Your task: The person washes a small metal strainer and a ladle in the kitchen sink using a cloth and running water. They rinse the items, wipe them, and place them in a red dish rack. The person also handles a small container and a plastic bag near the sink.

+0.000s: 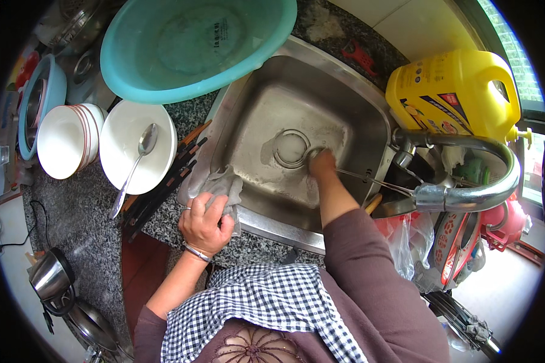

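Note:
My left hand (206,224) grips a wet grey cloth (227,183), bunched on the front left rim of the stainless steel sink (254,177). Down in the basin, my right hand (322,164) is beside the round drain (291,148). Its fingers close on a small round metal piece (314,153), mostly hidden by the hand, so its kind is unclear. A thin stream of water (372,178) runs from the curved metal faucet (504,168) towards this hand. The basin floor is wet.
A turquoise plastic basin (181,86) overhangs the sink's back left corner. White bowls (61,143), a larger white bowl (118,131) with a metal spoon (147,138), and several chopsticks (163,193) lie left. A yellow detergent jug (436,90) stands behind the faucet.

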A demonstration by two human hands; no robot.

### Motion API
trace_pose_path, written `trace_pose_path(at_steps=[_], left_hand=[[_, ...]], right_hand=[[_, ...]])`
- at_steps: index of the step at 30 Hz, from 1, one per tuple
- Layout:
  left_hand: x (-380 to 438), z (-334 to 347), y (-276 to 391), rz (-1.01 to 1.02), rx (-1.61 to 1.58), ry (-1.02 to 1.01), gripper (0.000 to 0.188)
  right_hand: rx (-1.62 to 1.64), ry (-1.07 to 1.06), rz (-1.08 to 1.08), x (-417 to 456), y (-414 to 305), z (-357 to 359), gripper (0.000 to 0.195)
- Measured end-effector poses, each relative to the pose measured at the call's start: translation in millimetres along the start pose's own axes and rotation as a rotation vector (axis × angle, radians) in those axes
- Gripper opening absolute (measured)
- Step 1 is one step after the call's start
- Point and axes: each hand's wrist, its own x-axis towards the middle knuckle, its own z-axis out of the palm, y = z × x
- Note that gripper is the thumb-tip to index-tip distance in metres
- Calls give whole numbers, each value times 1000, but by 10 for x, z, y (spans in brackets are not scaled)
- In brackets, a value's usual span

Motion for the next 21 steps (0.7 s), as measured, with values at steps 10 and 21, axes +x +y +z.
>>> trace_pose_path(at_steps=[10, 21], left_hand=[[19, 22, -10, 26, 0, 10, 34], [28, 11, -11, 13, -25, -3, 35]], right_hand=[[-114, -441, -606, -563, -1065, 584, 63], [343, 64, 26, 547, -902, -267, 60]])
